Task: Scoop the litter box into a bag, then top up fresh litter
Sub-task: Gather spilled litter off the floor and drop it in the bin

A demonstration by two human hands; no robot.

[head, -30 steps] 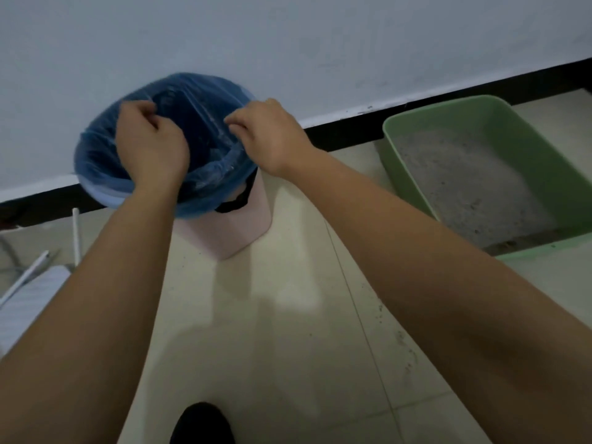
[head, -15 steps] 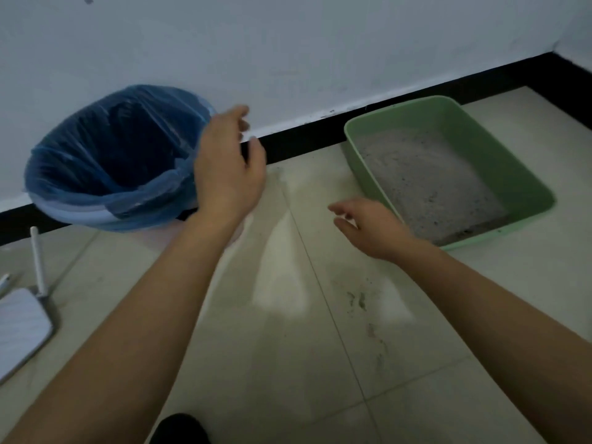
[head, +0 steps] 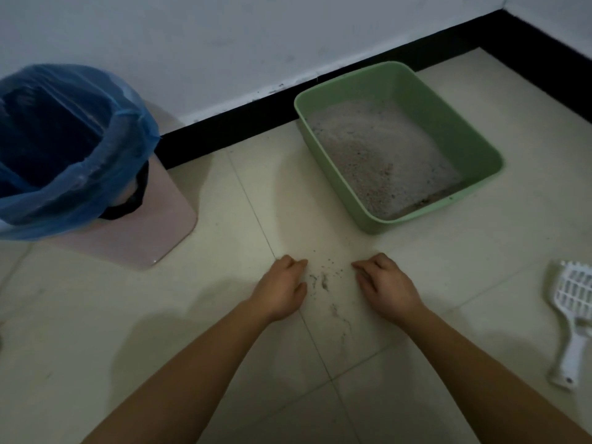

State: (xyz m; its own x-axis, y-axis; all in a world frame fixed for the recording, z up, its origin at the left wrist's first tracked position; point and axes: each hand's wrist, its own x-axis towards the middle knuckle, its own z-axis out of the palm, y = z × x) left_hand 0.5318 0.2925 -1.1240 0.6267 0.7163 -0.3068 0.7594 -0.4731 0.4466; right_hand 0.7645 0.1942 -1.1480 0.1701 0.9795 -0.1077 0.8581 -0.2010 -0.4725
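Hands are now off the blue bag [head: 96, 174], which lines the pink bin [head: 153, 232]; left hand [head: 282, 291] and right hand [head: 386, 291] hang low over the tiles [head: 192, 315], loosely curled, empty. Litter box [head: 416, 217] sits just ahead, apparently unscooped; scoop [head: 573, 296] lies far right, probably next

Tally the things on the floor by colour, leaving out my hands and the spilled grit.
Green: 1, the litter box
Blue: 1, the bag lining the bin
Pink: 1, the bin
White: 1, the scoop
Total: 4
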